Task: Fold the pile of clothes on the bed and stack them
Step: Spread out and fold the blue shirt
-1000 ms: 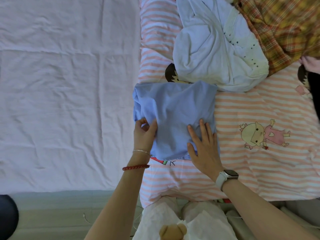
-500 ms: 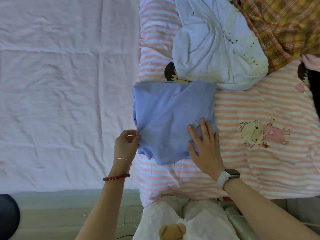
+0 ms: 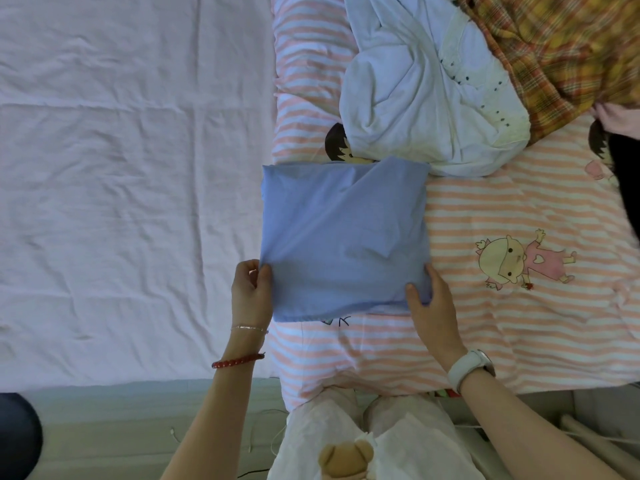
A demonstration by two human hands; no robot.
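Note:
A blue garment (image 3: 343, 237), folded into a rough square, lies on the pink striped quilt (image 3: 502, 323) in the middle of the view. My left hand (image 3: 251, 291) pinches its near left corner. My right hand (image 3: 431, 303) grips its near right corner, thumb on top and fingers under the edge. Behind it sits a crumpled pale blue garment (image 3: 426, 98). A yellow and orange plaid garment (image 3: 561, 53) is heaped at the far right.
A wrinkled pale pink sheet (image 3: 131, 185) covers the left half of the bed. A dark garment (image 3: 627, 188) shows at the right edge. The bed's near edge runs across the bottom, with my legs against it.
The blue garment has been spread flatter and squarer. My left hand shifted to its near left corner. My right hand went from lying flat on the cloth to gripping the near right corner.

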